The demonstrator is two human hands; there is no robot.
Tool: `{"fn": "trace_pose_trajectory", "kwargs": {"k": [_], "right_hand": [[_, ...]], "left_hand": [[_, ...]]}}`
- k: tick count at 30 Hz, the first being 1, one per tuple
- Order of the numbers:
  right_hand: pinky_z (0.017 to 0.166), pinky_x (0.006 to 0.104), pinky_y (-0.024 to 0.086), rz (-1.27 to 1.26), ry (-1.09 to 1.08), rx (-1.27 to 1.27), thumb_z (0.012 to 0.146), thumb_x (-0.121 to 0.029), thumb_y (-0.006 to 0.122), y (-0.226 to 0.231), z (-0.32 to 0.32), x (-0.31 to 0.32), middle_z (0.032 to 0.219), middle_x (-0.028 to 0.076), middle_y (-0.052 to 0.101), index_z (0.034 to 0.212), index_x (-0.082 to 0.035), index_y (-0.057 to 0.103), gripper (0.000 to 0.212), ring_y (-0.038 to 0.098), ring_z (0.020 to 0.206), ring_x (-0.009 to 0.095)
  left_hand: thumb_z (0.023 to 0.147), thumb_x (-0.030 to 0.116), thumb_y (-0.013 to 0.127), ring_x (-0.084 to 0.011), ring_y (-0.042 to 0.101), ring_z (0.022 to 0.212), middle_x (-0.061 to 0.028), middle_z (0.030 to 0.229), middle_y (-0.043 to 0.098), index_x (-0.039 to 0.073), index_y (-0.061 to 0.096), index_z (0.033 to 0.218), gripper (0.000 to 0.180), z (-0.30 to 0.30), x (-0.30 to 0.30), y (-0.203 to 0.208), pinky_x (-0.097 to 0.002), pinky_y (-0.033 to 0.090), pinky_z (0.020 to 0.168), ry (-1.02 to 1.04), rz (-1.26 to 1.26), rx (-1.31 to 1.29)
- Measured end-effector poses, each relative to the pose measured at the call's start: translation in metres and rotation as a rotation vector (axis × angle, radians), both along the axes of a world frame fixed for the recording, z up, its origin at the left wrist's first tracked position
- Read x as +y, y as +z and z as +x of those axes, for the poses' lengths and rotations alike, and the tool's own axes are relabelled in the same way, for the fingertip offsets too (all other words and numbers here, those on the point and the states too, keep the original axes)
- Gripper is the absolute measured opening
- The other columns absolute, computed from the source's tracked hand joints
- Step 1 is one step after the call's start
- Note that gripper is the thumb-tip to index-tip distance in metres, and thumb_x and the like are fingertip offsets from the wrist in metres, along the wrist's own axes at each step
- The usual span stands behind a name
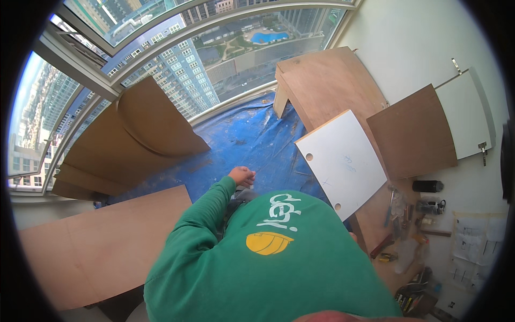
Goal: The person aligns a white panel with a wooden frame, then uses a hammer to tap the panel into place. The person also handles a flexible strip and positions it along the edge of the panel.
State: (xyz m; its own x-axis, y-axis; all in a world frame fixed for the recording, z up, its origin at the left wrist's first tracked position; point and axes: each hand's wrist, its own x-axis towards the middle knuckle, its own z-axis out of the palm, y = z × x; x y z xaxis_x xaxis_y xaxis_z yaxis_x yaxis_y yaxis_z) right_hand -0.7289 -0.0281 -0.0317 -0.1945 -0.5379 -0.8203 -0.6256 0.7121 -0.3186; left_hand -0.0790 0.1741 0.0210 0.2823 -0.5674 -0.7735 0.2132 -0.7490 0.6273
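My left hand point(242, 176) hangs above the blue tarp in front of my body, with its fingers curled closed. What they hold, if anything, is too small to make out. A white panel point(346, 161) with two round holes along one edge and faint pencil marks rests tilted at the edge of the wooden workbench point(330, 80), to my right. Beside the panel's lower corner a sliver of my right hand point(353, 236) shows past my green sweatshirt. The rest of that hand is hidden by my torso, so its fingers cannot be seen.
Blue tarp point(225, 137) covers the floor. Brown boards point(129, 139) lean by the windows; a plywood sheet point(107, 241) lies at left. At right stand a brown panel point(413, 134), a white hinged door point(465, 112), a hammer point(389, 206), yellow-handled pliers point(387, 257) and a black cylinder point(427, 186).
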Motion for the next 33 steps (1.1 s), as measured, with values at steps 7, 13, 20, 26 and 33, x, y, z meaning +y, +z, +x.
{"fn": "trace_pose_trajectory", "kwargs": {"k": [7, 13, 20, 26, 33], "right_hand": [[0.058, 0.0342, 0.051, -0.109, 0.465, -0.058, 0.095, -0.025, 0.07, 0.057, 0.128, 0.045, 0.078, 0.006, 0.068, 0.091, -0.001, 0.069, 0.025, 0.062, 0.062, 0.019], [0.057, 0.0305, 0.05, -0.184, 0.46, -0.069, 0.096, -0.028, 0.07, 0.152, 0.264, 0.062, 0.077, 0.004, 0.066, 0.093, -0.002, 0.068, 0.026, 0.061, 0.064, 0.013], [0.065, 0.0362, 0.053, -0.194, 0.57, -0.165, 0.098, -0.033, 0.067, 0.113, 0.267, 0.053, 0.085, 0.008, 0.071, 0.094, 0.0, 0.071, 0.033, 0.066, 0.071, 0.019], [0.083, 0.0448, 0.053, -0.284, 0.914, 0.143, 0.099, -0.044, 0.062, 0.018, 0.173, 0.028, 0.099, 0.018, 0.074, 0.105, -0.002, 0.074, 0.045, 0.07, 0.093, 0.031], [0.076, 0.0407, 0.054, -0.209, 0.798, 0.131, 0.098, -0.041, 0.065, 0.028, 0.206, 0.015, 0.091, 0.014, 0.074, 0.101, 0.0, 0.074, 0.042, 0.069, 0.081, 0.026]], "left_hand": [[0.089, 0.024, 0.071, -0.0187, 0.071, 0.08, -0.0106, 0.086, 0.073, 0.003, 0.068, 0.093, 0.022, 0.104, 0.063, -0.029, -0.034, 0.055, 0.067, 0.139, -0.022, -0.199], [0.095, 0.02, 0.057, -0.0217, 0.071, 0.081, -0.0133, 0.092, 0.074, 0.002, 0.067, 0.094, 0.021, 0.173, 0.115, -0.056, -0.0369, 0.056, 0.074, 0.103, 0.044, -0.249], [0.099, 0.021, 0.053, -0.0222, 0.07, 0.081, -0.0112, 0.086, 0.074, 0.002, 0.066, 0.094, 0.024, 0.215, 0.159, -0.069, -0.0399, 0.056, 0.076, 0.397, -0.033, -0.295], [0.098, 0.023, 0.057, -0.025, 0.069, 0.082, -0.0127, 0.088, 0.074, 0.0, 0.068, 0.096, 0.025, 0.231, 0.136, -0.01, -0.0377, 0.054, 0.079, 0.4, -0.02, -0.474], [0.095, 0.015, 0.064, -0.0133, 0.066, 0.072, -0.0057, 0.085, 0.071, 0.0, 0.071, 0.099, 0.016, 0.326, 0.159, 0.022, -0.0294, 0.054, 0.073, 0.796, -0.25, -0.612]]}}
